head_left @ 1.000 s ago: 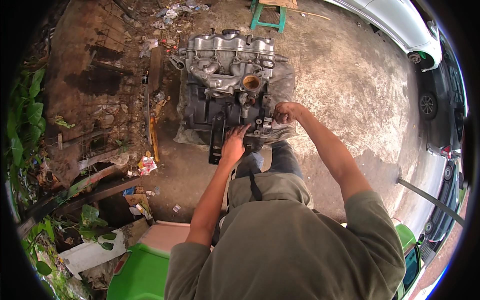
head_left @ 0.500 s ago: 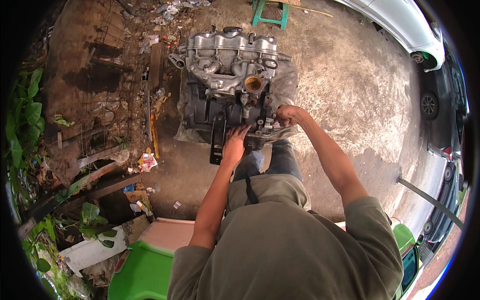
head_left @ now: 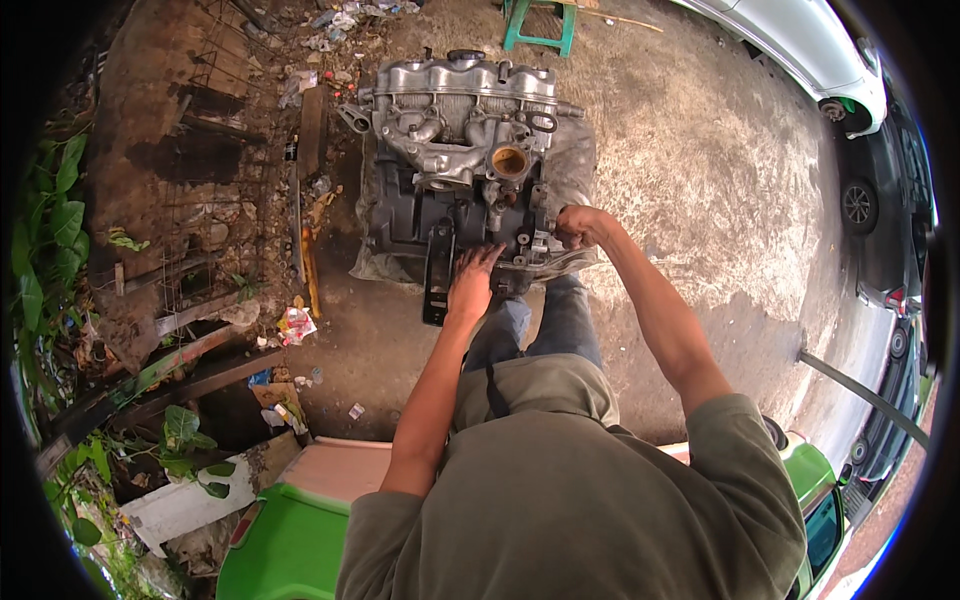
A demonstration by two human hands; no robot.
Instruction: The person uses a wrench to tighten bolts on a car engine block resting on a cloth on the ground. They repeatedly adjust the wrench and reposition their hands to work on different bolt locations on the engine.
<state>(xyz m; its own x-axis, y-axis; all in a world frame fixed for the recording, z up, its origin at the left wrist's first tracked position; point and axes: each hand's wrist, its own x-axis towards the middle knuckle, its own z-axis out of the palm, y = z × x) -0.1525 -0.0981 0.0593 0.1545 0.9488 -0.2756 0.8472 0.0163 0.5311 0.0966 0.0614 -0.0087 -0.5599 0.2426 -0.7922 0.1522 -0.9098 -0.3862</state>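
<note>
A car engine (head_left: 465, 95) stands in front of me, with a silver ribbed cover on top and a dark block below. On its near face my left hand (head_left: 470, 285) lies with fingers stretched out, beside a long black bracket (head_left: 437, 280). At the engine's right side my right hand (head_left: 579, 228) is closed near small metal fittings (head_left: 540, 243). What its fingers grip, if anything, is hidden. A round, brownish opening (head_left: 509, 162) shows in the silver manifold (head_left: 440, 160) above both hands.
A grey sheet (head_left: 570, 170) lies under the engine. Behind it stands a green stool (head_left: 540, 25). Rubble, planks and litter (head_left: 297, 325) cover the ground at left. Parked cars (head_left: 860, 210) line the right, and a green vehicle (head_left: 285, 550) is close behind me.
Very little differs. My left hand rests in nearly the same place, and my right hand has shifted only slightly at the engine's side.
</note>
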